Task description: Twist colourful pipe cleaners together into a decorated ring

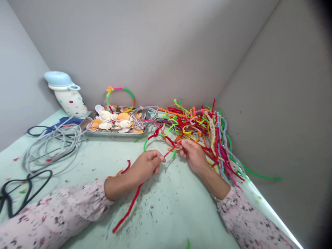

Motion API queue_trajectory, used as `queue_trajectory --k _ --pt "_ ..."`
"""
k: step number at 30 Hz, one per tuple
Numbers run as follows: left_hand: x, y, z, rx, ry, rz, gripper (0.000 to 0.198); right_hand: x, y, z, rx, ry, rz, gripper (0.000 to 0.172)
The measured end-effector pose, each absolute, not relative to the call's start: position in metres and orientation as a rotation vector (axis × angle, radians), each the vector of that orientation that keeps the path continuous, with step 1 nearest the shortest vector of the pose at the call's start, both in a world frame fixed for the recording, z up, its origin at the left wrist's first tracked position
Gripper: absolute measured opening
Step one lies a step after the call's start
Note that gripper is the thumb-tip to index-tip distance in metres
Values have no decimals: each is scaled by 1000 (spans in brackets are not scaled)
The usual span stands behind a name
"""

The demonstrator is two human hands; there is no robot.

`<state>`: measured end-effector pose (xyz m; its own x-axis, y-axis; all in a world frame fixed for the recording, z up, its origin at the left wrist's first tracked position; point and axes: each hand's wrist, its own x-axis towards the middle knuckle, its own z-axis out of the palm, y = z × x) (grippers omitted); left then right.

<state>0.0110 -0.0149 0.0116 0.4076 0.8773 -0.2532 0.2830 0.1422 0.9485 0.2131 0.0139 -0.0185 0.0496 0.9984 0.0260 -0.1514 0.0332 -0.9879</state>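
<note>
My left hand (150, 162) and my right hand (190, 152) are both closed, a short way apart over the table. Between their pinching fingertips runs a red pipe cleaner (171, 151), gripped at one point by each hand. A long red tail (128, 212) hangs out below my left wrist; whether it is the same piece is hidden by the hand. Just behind the hands is a partly formed ring (145, 143) of green and red pipe cleaners. A grey wire end (169, 165) sticks out below my fingers.
A metal tray (116, 134) of seashells stands at the back, with a multicoloured pipe-cleaner ring (129, 91) leaning there. Back right lies a heap of pipe cleaners (199, 121). On the left are coiled grey wire (33, 152), black cord (31, 183) and a blue-lidded bottle (70, 102).
</note>
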Motion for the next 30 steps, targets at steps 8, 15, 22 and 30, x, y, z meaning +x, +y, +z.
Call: queue_trajectory --k 8,15,22,30 --pt "9 -17 9 1372 890 564 29 212 10 -18 -1053 -1079 1217 21" --pt "12 -15 5 1361 814 670 30 191 -11 -2 -1172 -1472 1179 18" --pt "12 -11 3 1262 883 662 25 185 -14 -10 -1159 -1567 1072 11" --pt "11 -12 2 1293 932 693 19 186 -15 -9 -1211 -1665 964 8"
